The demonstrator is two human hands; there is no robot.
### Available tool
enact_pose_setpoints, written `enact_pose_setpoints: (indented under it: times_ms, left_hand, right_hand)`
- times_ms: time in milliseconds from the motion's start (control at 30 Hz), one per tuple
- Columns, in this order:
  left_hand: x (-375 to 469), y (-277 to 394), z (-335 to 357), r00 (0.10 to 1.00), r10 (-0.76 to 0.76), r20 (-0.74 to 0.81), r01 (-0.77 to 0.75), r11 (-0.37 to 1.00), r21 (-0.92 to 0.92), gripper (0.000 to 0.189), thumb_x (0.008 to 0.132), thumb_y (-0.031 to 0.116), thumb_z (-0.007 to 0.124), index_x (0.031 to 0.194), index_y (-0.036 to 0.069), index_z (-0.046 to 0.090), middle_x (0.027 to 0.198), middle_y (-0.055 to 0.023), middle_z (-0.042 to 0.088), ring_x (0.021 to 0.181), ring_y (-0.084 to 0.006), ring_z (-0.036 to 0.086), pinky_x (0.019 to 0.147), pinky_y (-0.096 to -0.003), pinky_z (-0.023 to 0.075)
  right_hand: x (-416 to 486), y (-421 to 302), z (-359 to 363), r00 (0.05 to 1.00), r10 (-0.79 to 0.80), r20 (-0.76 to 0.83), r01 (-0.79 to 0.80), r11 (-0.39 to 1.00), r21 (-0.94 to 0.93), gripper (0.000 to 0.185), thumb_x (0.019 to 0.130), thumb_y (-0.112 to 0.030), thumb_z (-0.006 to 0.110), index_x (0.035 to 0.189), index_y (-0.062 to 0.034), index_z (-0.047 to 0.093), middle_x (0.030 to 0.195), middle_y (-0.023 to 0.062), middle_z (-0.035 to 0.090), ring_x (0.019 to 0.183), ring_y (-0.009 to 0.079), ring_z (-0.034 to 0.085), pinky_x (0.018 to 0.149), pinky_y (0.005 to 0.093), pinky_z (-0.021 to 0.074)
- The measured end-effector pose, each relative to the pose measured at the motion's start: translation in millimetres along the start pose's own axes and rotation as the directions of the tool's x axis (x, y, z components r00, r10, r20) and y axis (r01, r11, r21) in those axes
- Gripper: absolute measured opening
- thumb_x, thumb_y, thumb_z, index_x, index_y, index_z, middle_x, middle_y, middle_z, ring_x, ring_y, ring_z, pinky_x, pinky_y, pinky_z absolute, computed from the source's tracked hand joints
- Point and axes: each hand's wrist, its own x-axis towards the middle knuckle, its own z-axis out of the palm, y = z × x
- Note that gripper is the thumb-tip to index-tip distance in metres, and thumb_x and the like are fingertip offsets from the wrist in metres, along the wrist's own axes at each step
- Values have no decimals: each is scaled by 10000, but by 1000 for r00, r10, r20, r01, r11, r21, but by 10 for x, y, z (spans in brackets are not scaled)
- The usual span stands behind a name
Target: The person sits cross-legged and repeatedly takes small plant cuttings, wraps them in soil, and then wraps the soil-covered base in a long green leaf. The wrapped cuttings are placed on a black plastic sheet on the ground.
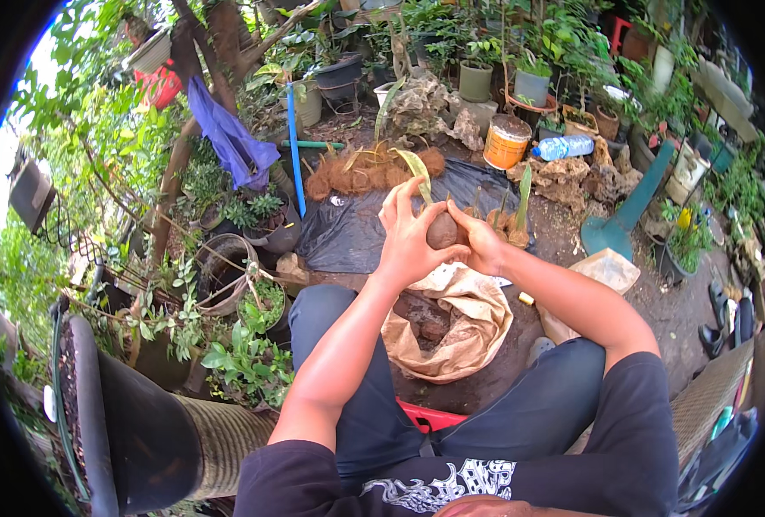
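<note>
Between my two hands is a round brown ball of soil [442, 231]. My left hand [403, 234] wraps its left and lower side, the thumb underneath. Along its right side press the fingers of my right hand [481, 244]. A yellow-edged snake plant leaf [416, 167] rises behind my left fingers; whether it stands in the ball cannot be seen. Below my hands an open woven sack [486, 336], its rim rolled down, holds dark moist soil [424, 316]. Beyond my right hand, several fibre-wrapped balls with leaf cuttings [517, 234] rest on a black plastic sheet [347, 242].
Brown coconut fibre [369, 171] lies at the sheet's far edge. Further back are an orange paint bucket [507, 143], a plastic bottle [563, 148] and rocks [553, 181]. A green stand [625, 207] is at right, a large black pot [143, 426] at left.
</note>
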Motion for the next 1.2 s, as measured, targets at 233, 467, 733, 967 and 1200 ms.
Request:
enact_pose_setpoints:
  times_ms: [233, 467, 733, 967, 1200]
  left_hand:
    - [39, -174, 101, 950, -300, 91, 312, 871, -379, 920, 631, 528, 925, 1387, 148, 563, 1505, -268, 450, 1397, -460, 429, 1145, -549, 339]
    - [29, -29, 0, 950, -280, 140, 307, 745, -592, 644, 776, 422, 854, 1246, 59, 605, 1149, -214, 712, 1101, -387, 688, 949, -459, 527]
    - [-4, 87, 122, 959, -266, 94, 280, 861, -424, 548, 882, 405, 771, 1246, 44, 577, 1103, -238, 696, 1053, -406, 689, 897, -469, 531]
    - [-45, 11, 217, 973, -16, 229, 79, 960, -268, 845, 777, 377, 854, 1414, 7, 440, 1422, -238, 500, 1258, -450, 553, 1041, -493, 476]
    - [-163, -37, 417, 935, -7, 355, 176, 877, -447, 1180, 677, 307, 942, 1530, -32, 200, 1499, -278, 364, 1421, -407, 416, 1159, -461, 405]
  right_hand:
    - [116, -75, 60, 1000, -13, 12, 12, 997, 81, 623, 1077, -553, 431, 1458, -68, 522, 1416, 82, 612, 1271, 244, 614, 1056, 440, 495]
    - [38, 1, -23, 996, 52, -74, -59, 994, -92, 656, 1022, -694, 426, 1350, -152, 597, 1208, -3, 658, 993, 143, 587, 827, 329, 449]
    - [-79, -98, -42, 980, 106, -167, -139, 969, -203, 678, 1027, -720, 351, 1301, -164, 628, 1148, 8, 713, 976, 143, 677, 829, 354, 529]
    - [-53, -119, -57, 992, 45, -114, -52, 997, -60, 702, 1010, -703, 425, 1362, -116, 583, 1311, 74, 674, 1188, 233, 666, 1014, 452, 543]
    - [-7, 141, -304, 996, 40, -74, -45, 997, -63, 579, 1040, -545, 533, 1373, -76, 590, 1363, 95, 657, 1246, 230, 646, 1062, 453, 524]
